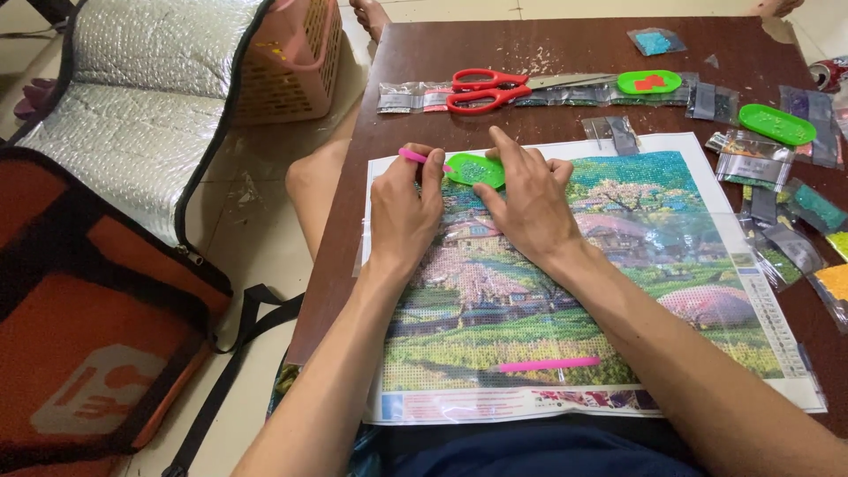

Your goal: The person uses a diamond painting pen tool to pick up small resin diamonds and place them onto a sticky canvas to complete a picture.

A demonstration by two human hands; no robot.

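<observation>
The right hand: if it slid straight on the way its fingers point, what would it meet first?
The right hand points up and left, so it would probably meet the green bead tray first; its fingers already seem to touch the tray's edge.

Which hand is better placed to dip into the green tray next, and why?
Likely the left hand: it holds the pink pen, tip beside the green tray. The right hand lies on the canvas, fingers touching the tray, apparently steadying it.
</observation>
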